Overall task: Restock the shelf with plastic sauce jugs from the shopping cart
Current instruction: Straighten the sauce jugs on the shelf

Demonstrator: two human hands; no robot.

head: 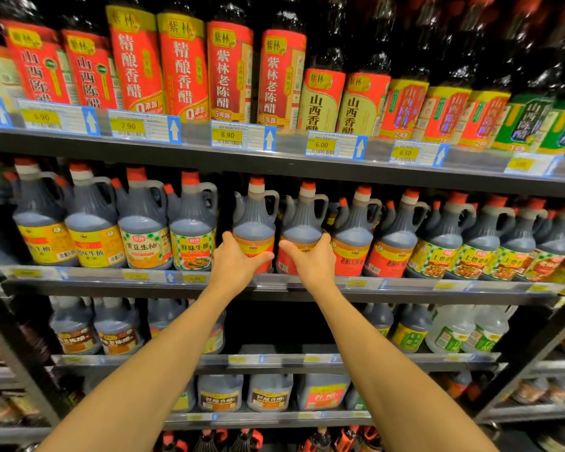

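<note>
Both hands grip jugs on the second shelf rail (307,282), the grey metal edge strip with yellow price tags. Left hand (234,259) curls around the lower body of a dark plastic sauce jug with an orange-red label and red cap (254,223), thumb across the label front, fingers wrapped behind its left side. Right hand (310,257) wraps the same way around the neighbouring dark sauce jug with matching red label (302,223), thumb lying on the label, fingers around its right side. Both jugs stand upright just above that rail, just beside each other, handles turned to the right. Right of them along the rail stand more red-labelled jugs (351,236) in a row, touching shoulder to shoulder. Left of them along the rail, a narrow dark gap, then a jug with a green-checked label (193,236). Above the rail, on the next shelf up, tall dark vinegar bottles with red and yellow labels (183,66) stand in a line.
</note>
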